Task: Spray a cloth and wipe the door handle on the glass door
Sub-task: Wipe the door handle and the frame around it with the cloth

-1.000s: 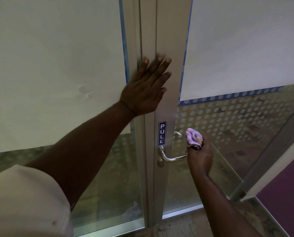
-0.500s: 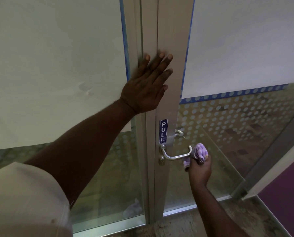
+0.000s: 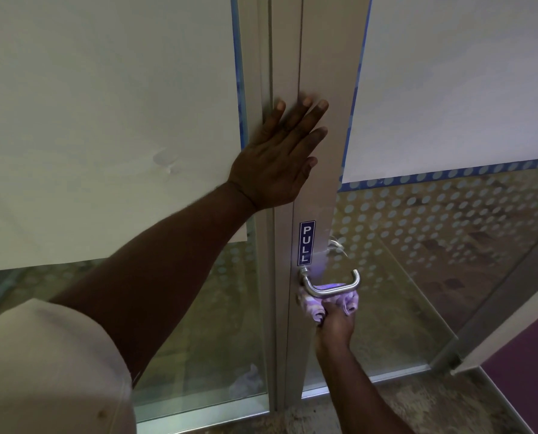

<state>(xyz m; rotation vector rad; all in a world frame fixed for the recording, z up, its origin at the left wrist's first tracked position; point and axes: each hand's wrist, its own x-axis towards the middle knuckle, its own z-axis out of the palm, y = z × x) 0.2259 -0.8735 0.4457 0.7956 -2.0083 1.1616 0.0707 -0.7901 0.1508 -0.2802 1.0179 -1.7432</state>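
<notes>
A silver lever door handle (image 3: 339, 285) sticks out from the metal frame of the glass door (image 3: 317, 151), just below a blue PULL sticker (image 3: 306, 242). My right hand (image 3: 335, 327) grips a bunched purple cloth (image 3: 319, 303) and presses it up against the underside of the handle, close to the frame. My left hand (image 3: 280, 158) lies flat with fingers spread on the door frame, well above the handle. No spray bottle is in view.
White paper sheets (image 3: 105, 120) cover the upper glass on both sides. The lower glass has a dotted film (image 3: 449, 220). A second handle (image 3: 336, 245) shows through the glass. A purple wall panel (image 3: 524, 371) stands at the lower right, past a metal post.
My right hand has carried the cloth from above the handle's outer end, down around it, then left underneath the bar toward the frame. My left hand stays flat on the frame.
</notes>
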